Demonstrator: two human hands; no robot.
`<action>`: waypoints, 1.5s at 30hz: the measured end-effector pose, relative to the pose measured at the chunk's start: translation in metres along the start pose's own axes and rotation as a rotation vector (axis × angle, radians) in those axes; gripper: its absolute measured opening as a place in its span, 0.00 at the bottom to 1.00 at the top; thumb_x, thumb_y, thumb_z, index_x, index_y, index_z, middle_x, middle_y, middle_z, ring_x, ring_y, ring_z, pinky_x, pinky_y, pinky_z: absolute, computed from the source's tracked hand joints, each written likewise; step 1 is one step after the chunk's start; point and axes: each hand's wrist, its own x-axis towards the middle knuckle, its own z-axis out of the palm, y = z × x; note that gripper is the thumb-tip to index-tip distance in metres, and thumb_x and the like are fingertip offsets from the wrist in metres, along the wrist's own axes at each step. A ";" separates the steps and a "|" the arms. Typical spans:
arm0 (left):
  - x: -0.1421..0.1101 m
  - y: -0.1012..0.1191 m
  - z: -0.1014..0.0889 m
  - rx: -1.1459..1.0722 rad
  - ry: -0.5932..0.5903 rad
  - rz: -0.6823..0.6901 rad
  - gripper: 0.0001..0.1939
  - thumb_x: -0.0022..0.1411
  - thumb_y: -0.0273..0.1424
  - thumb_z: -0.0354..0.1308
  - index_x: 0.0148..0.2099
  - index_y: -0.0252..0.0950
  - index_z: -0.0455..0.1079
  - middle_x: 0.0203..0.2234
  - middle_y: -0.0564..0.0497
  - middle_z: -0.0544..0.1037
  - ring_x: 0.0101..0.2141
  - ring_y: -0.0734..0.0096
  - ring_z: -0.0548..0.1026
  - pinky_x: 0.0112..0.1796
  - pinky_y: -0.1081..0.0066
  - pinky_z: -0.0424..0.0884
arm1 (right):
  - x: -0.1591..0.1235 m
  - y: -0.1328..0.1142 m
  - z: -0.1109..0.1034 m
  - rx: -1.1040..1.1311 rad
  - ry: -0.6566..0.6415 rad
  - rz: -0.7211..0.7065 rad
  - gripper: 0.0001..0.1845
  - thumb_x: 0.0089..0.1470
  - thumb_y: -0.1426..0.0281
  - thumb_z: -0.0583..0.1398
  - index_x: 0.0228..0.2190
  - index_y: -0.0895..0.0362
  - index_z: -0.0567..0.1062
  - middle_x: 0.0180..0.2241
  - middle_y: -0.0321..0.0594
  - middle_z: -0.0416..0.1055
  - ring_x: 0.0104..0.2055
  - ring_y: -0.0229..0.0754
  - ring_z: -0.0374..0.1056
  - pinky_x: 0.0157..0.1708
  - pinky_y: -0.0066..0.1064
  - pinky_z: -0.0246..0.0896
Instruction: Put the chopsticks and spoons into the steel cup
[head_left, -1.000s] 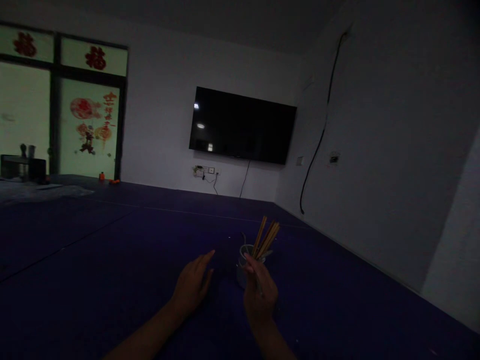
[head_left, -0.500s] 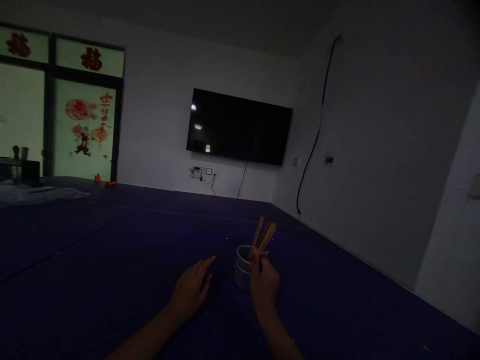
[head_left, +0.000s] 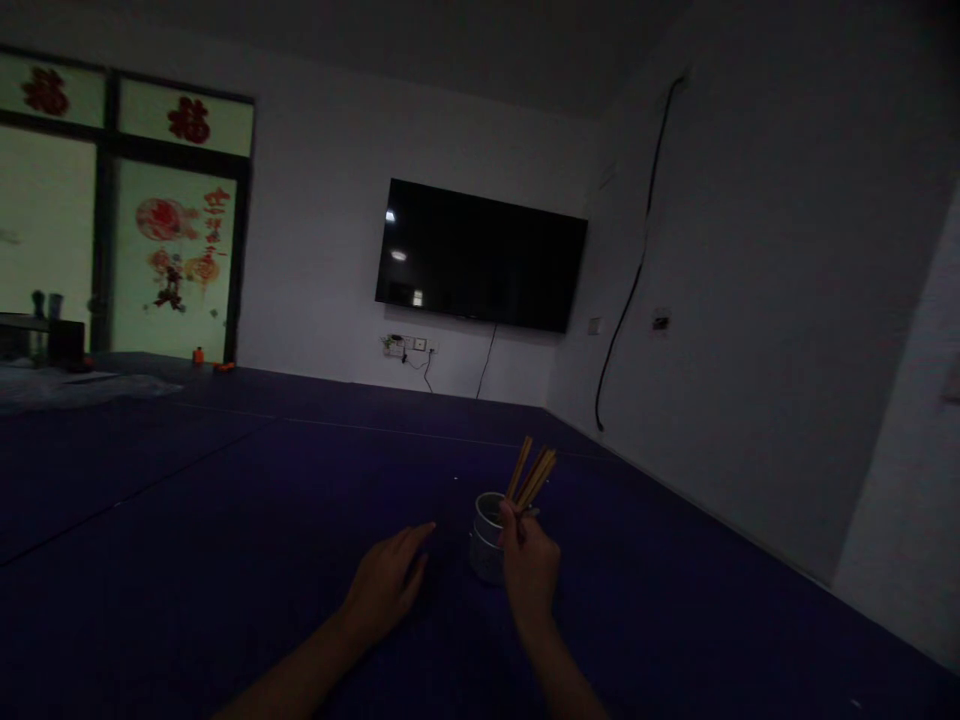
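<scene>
A grey cylindrical cup (head_left: pixel 486 545) stands upright on the dark blue table surface. Several wooden chopsticks (head_left: pixel 537 478) rise above its rim, leaning to the right. My right hand (head_left: pixel 531 570) is closed at the cup's right side, thumb and fingers pinched round chopsticks near the rim; how many it grips, and their lower ends, are hidden. A small pale tip pokes out beside the fingers, too dim to name. To the left of the cup, apart from it, my left hand (head_left: pixel 386 580) hovers or rests low over the surface, fingers stretched out, holding nothing.
The blue surface (head_left: pixel 225 500) has thin seams and small white specks. Clear plastic sheeting (head_left: pixel 90 388) lies at far left, near a dark box-like stand (head_left: pixel 64 340). Small orange objects (head_left: pixel 199 356) sit by the glass door. A black television (head_left: pixel 484 255) hangs on the wall.
Both hands stay almost in place. The chopstick tops have shifted very slightly right and down, and the whole view has moved a little.
</scene>
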 end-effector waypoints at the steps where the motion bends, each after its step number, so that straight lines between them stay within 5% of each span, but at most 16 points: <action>1: 0.000 0.000 -0.001 -0.003 -0.005 0.003 0.20 0.63 0.28 0.45 0.58 0.39 0.59 0.44 0.46 0.76 0.43 0.66 0.75 0.42 0.64 0.74 | 0.000 0.000 0.000 -0.017 -0.001 -0.004 0.35 0.56 0.46 0.45 0.30 0.60 0.78 0.19 0.43 0.73 0.22 0.42 0.69 0.24 0.29 0.55; 15: 0.000 0.002 -0.002 -0.025 0.010 0.021 0.18 0.63 0.28 0.44 0.55 0.39 0.62 0.42 0.47 0.77 0.40 0.68 0.76 0.40 0.66 0.74 | 0.000 0.009 0.007 -0.286 -0.038 -0.057 0.38 0.61 0.50 0.36 0.33 0.60 0.77 0.20 0.48 0.74 0.23 0.45 0.71 0.21 0.30 0.52; 36: 0.002 0.003 -0.003 -0.038 0.009 0.017 0.17 0.64 0.29 0.44 0.52 0.39 0.65 0.40 0.48 0.78 0.39 0.69 0.77 0.40 0.68 0.74 | -0.002 0.010 0.009 -0.375 -0.117 -0.107 0.28 0.60 0.52 0.44 0.31 0.54 0.77 0.20 0.43 0.74 0.22 0.43 0.70 0.19 0.28 0.50; 42: 0.001 0.002 -0.001 -0.040 0.013 0.018 0.17 0.64 0.29 0.44 0.53 0.40 0.65 0.40 0.48 0.78 0.39 0.69 0.77 0.40 0.69 0.74 | -0.004 -0.003 0.000 -0.179 0.179 -0.014 0.32 0.53 0.47 0.52 0.46 0.59 0.73 0.20 0.39 0.71 0.21 0.42 0.66 0.23 0.29 0.55; 45: 0.002 0.003 -0.002 -0.037 0.003 0.007 0.17 0.63 0.29 0.44 0.53 0.40 0.65 0.40 0.48 0.78 0.39 0.69 0.77 0.39 0.69 0.74 | -0.003 -0.005 -0.002 -0.048 0.351 -0.019 0.39 0.49 0.46 0.56 0.53 0.63 0.66 0.32 0.46 0.73 0.30 0.44 0.67 0.31 0.33 0.60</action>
